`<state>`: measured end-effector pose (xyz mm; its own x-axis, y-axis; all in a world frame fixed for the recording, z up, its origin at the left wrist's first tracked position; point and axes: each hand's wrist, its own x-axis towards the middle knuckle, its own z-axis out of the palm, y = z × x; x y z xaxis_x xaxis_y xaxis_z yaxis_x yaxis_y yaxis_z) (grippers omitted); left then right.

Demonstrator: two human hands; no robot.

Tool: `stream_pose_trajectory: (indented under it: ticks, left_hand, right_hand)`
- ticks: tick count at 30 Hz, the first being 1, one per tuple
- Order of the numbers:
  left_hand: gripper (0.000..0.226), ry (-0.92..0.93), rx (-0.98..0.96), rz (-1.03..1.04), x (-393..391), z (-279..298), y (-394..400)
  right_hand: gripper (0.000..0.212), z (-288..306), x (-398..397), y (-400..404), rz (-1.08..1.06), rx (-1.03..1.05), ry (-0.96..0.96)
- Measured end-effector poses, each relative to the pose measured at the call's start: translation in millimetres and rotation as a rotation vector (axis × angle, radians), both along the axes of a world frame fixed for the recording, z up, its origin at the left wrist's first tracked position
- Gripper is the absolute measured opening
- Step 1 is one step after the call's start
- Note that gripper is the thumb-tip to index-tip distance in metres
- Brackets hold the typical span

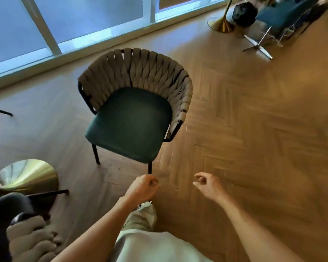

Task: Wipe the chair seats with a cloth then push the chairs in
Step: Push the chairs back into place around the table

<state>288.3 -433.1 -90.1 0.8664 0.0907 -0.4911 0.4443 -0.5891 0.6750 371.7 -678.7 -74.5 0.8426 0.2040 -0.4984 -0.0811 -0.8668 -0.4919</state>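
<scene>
A chair with a dark green seat (pixel 130 122) and a woven beige backrest (pixel 140 70) stands on the wood floor in front of me, its front facing me. My left hand (pixel 142 188) hangs just below the chair's front leg with fingers loosely curled, holding nothing. My right hand (pixel 206 183) hovers to the right over the floor, fingers also loosely curled and empty. No cloth is in view.
A gold table base (pixel 27 175) sits at the left. A second woven chair back (pixel 32 239) is at the bottom left. Windows (pixel 64 25) run along the far wall. Another gold base (pixel 222 25) and a blue chair (pixel 280 16) stand at the top right.
</scene>
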Motion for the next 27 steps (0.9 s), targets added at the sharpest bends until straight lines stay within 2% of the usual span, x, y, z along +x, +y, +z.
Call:
stream_pose_trajectory:
  ticks: [6, 8, 12, 15, 19, 22, 24, 27]
  left_hand:
    - [0.024, -0.001, -0.023, -0.135, 119, 6, 6]
    - [0.030, 0.027, 0.012, -0.117, 154, 7, 1]
    - [0.057, 0.018, 0.097, -0.120, 216, 7, -15]
    - [0.061, 0.030, 0.100, -0.017, 264, -5, -30]
    - [0.061, 0.046, 0.105, 0.150, 328, -19, -54]
    - [0.079, 0.115, 0.117, 0.199, 370, -25, -70]
    - [0.086, 0.163, 0.163, 0.226, 389, -29, -77]
    - [0.085, 0.185, 0.195, 0.333, 405, -36, -84]
  right_hand:
    - [0.037, 11, 103, 17, 0.017, 0.012, 0.000]
    - [0.040, 14, 134, 22, 0.052, 0.012, -0.004]
    - [0.048, 16, 202, 32, 0.179, -0.048, -0.021]
    - [0.054, 11, 263, 40, 0.293, -0.081, -0.020]
    - [0.066, 5, 353, 53, 0.551, -0.156, -0.094]
    - [0.072, 3, 421, 69, 0.848, -0.301, -0.249]
    - [0.070, 0, 459, 81, 1.039, -0.387, -0.288]
    - [0.065, -8, 506, 98, 1.299, -0.491, -0.286]
